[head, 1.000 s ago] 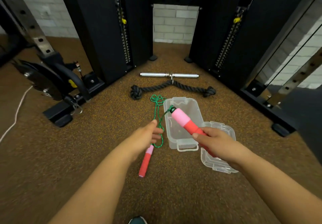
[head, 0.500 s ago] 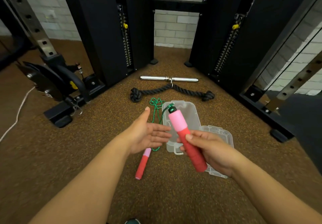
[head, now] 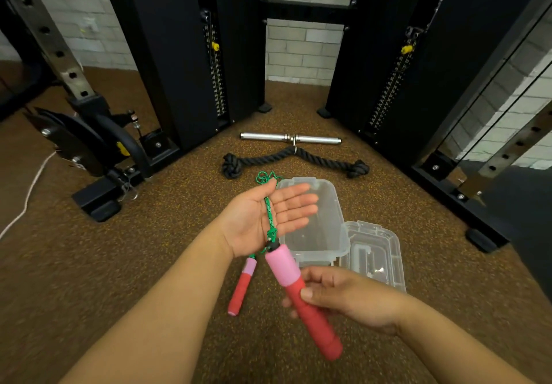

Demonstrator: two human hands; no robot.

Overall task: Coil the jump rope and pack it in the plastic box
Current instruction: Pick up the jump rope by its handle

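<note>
Two handles are in view. One handle (head: pixel 301 300) is gripped in the right hand (head: pixel 343 300) at 5 o'clock, fingers and thumb curled round its red part, pink end up toward 11. The other handle (head: pixel 242 286) lies on the floor (head: pixel 89 264) at 6 o'clock, just left of the held one. The left hand (head: pixel 263 216) is held palm-up with fingers straight and nothing grasped; the green rope (head: pixel 270 216) is only draped across the palm.

Risk noted: with no curl in the left fingers, the rope could slide off once winding is begun (tension from the floor handle would do it). The loose tangle (head: pixel 264 177) at 12 o'clock could snag or knot as it is drawn in. The plastic box (head: pixel 334 219) sits open at 1 o'clock, its lid (head: pixel 376 255) just beside it at 3.

Hard to make out: the rope's run under the left wrist to the floor handle is mostly hidden. The box's near-left wall is covered by the hand. Whether the tangle is knotted cannot be told. Farther off, a rope attachment (head: pixel 295 161) and a steel bar (head: pixel 289 138) lie by the machine.
</note>
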